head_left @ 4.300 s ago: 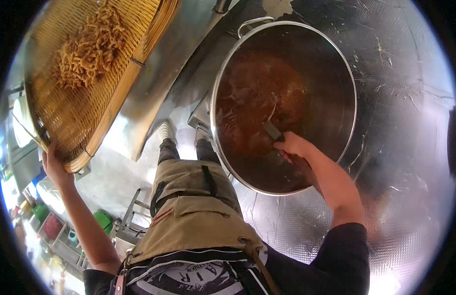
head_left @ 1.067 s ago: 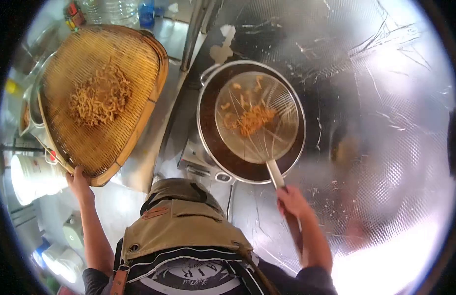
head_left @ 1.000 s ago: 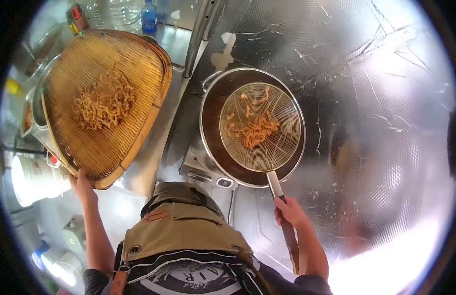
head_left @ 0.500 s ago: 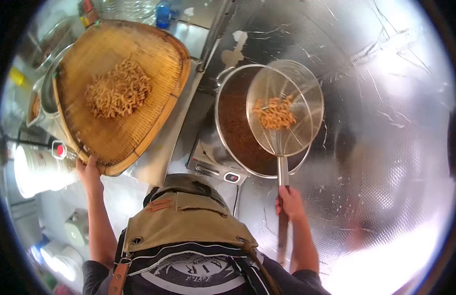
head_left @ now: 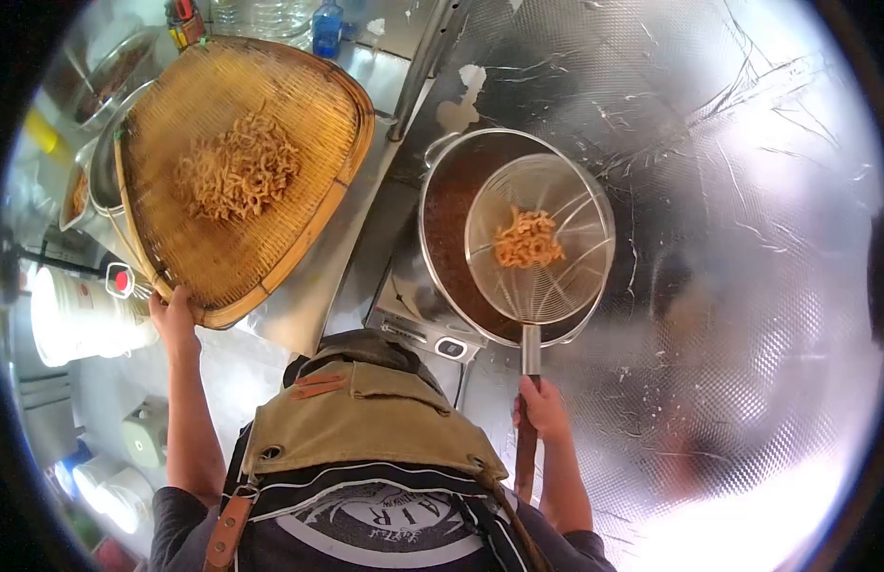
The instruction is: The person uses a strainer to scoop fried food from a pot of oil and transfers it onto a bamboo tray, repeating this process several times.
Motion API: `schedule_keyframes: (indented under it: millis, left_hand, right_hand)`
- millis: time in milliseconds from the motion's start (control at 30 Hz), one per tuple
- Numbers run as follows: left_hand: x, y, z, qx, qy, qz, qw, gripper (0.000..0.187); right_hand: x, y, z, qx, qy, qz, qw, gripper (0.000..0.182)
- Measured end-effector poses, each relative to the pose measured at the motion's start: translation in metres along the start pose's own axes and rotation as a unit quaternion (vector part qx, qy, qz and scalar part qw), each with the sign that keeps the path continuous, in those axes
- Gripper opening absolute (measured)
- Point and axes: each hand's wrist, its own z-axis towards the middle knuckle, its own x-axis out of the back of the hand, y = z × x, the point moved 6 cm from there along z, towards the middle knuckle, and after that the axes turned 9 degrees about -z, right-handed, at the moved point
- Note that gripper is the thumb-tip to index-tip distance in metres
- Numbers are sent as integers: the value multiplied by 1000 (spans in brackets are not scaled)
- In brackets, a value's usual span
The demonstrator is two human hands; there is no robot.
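Observation:
My left hand (head_left: 177, 319) grips the near rim of a woven bamboo tray (head_left: 213, 272) at the upper left. A pile of brown fried strips (head_left: 240, 170) lies on that tray. My right hand (head_left: 542, 410) is closed round the wooden handle of a wire-mesh strainer (head_left: 540, 291). Inside the strainer sits a smaller clump of orange-brown strips (head_left: 529, 238). The strainer is over a large metal pot (head_left: 425, 229) that holds dark reddish-brown liquid (head_left: 445, 214).
The pot stands by a burner unit (head_left: 450, 347). Foil-like metal sheeting (head_left: 728, 219) covers the right side. At the left are a white bucket (head_left: 65, 319), metal bowls and a steel container (head_left: 118, 81). A blue bottle (head_left: 328, 29) stands behind the bamboo tray.
The strainer and my right hand have shifted slightly left, and the strips in the mesh sit closer together. The bamboo tray has moved slightly and tilted a little.

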Motion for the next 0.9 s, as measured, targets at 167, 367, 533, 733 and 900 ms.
schedule_keyframes:
  millis: [167, 367, 533, 733, 900]
  left_hand:
    - [-11, 11, -21, 24, -15, -23, 999, 39]
    - [-7, 35, -37, -33, 106, 79, 991, 43]
    - [-7, 28, -29, -1, 99, -11, 995, 40]
    - [-3, 32, -33, -16, 108, -12, 994, 44]
    - [-5, 39, -37, -9, 94, -67, 993, 45]
  right_hand:
    - [5, -21, -13, 33, 13, -56, 998, 32]
    - [3, 12, 3, 38, 0, 18, 999, 30]
    - [15, 12, 4, 16, -22, -34, 999, 28]
    - [11, -13, 5, 65, -16, -14, 998, 27]
    - [15, -65, -21, 120, -14, -119, 986, 22]
